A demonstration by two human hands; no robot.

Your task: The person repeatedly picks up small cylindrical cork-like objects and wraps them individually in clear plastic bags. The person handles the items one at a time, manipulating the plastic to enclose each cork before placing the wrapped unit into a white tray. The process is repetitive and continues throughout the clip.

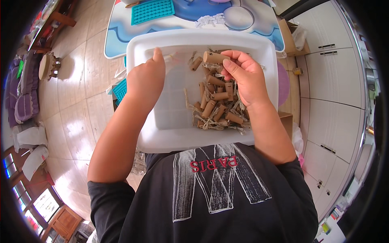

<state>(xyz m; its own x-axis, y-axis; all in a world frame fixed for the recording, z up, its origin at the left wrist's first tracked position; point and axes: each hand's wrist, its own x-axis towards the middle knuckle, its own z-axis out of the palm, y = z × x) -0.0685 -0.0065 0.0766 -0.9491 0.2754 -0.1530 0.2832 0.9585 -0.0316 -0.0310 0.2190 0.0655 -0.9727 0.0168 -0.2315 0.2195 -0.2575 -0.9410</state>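
Observation:
My right hand pinches a light-brown cylinder between thumb and fingers, above the right part of a white plastic tub. A small dark hole shows near the cylinder's left end. Beneath it, several similar brown cylinders with pale strings lie heaped on the tub's right side. My left hand is over the tub's left wall, its back towards me. One finger points up while the others curl out of sight. Beside it is a faint, see-through shape; whether the hand holds it is unclear.
The tub stands against a table with a blue-and-white patterned top. On that top are a teal moulded tray and a pile of small white pieces. Another teal tray is left of the tub. White cabinets line the right side.

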